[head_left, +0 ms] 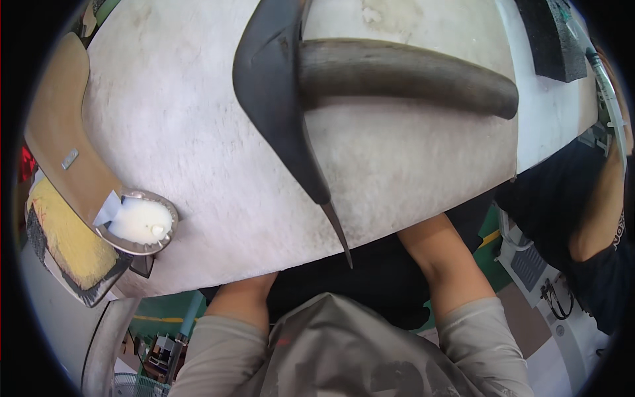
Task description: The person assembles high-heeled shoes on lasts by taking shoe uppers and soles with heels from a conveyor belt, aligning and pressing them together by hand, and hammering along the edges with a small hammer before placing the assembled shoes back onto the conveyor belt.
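Note:
My left forearm point(243, 298) and my right forearm point(442, 258) reach forward under the near edge of the pale worktable point(185, 132). Both hands are hidden beneath the tabletop, so their fingers do not show. On the table in front of me lies a large dark tool point(274, 92) with a bent, tapering head. A thick, worn, greyish-brown handle point(403, 69) extends from it to the right. Its thin pointed tip point(337, 231) juts past the table's near edge, between my arms.
At left, a small metal dish point(173, 218) holds white paste, with a tan curved strip point(79, 132) reaching into it. Beside it is a yellow-topped block point(73, 231). At far right are a black foam block point(552, 40), a clear syringe point(603, 79) and another person's arm point(598, 205).

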{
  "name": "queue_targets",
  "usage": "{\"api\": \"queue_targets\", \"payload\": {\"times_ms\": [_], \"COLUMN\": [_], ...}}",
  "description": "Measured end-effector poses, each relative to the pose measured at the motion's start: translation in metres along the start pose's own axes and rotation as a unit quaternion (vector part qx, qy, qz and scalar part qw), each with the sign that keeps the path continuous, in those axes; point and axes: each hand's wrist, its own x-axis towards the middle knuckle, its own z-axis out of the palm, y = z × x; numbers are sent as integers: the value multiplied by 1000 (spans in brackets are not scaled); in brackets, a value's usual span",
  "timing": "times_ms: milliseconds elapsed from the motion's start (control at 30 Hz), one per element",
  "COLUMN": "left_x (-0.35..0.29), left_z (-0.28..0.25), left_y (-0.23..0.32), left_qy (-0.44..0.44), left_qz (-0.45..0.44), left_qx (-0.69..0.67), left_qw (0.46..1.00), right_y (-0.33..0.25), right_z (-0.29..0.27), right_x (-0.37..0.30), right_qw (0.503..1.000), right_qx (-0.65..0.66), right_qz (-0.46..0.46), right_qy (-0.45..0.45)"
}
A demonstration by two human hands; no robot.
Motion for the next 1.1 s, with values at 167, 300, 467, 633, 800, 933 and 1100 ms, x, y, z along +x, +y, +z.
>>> {"api": "queue_targets", "payload": {"times_ms": [167,300,467,633,800,933,1100], "left_x": [-8,-14,-22,-23,-26,-25,-35], "left_z": [0,3,5,11,13,13,-6], "left_y": [-1,3,3,10,3,16,24], "left_qy": [-4,-12,-18,-22,-19,-14,14], "left_qz": [8,16,28,47,49,79,136], "left_qx": [4,1,6,8,23,27,36], "left_qw": [1000,1000,999,999,998,996,990], "right_y": [-1,-1,-4,-5,-11,-13,-22], "right_z": [4,0,-2,-13,-14,-22,-15], "right_x": [12,12,8,3,0,6,27], "right_qw": [1000,1000,999,999,998,998,994], "right_qx": [6,7,13,5,4,-13,-21], "right_qz": [-9,-5,-1,-1,-17,-23,-56], "right_qy": [-14,-25,-37,-40,-52,-64,-88]}}
